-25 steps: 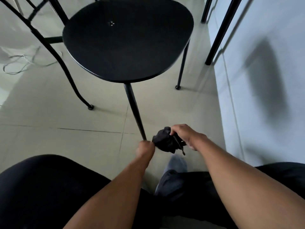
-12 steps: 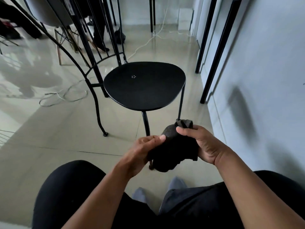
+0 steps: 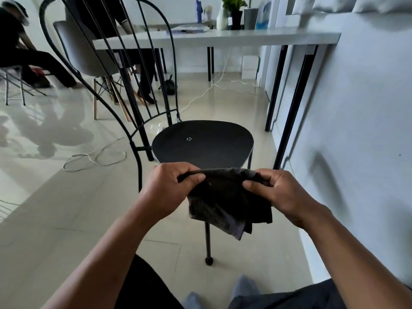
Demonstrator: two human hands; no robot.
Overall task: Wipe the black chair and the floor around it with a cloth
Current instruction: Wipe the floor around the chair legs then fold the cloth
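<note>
**Dark cloth stretched between both my hands, in front of the chair**

My left hand (image 3: 171, 186) and my right hand (image 3: 276, 190) each pinch an upper corner of the dark, coarse-woven cloth (image 3: 227, 201), fingers curled tight over its top edge. The cloth is pulled taut between them and hangs down in loose folds, clear of the pale glossy tiled floor (image 3: 66, 208). Just beyond it stands the black metal chair with a round seat and curved wire back (image 3: 202, 141), its front leg showing below the cloth. A thin white cable (image 3: 95, 156) lies looped on the tiles left of the chair. A pale wall (image 3: 356, 130) runs along my right.
</note>
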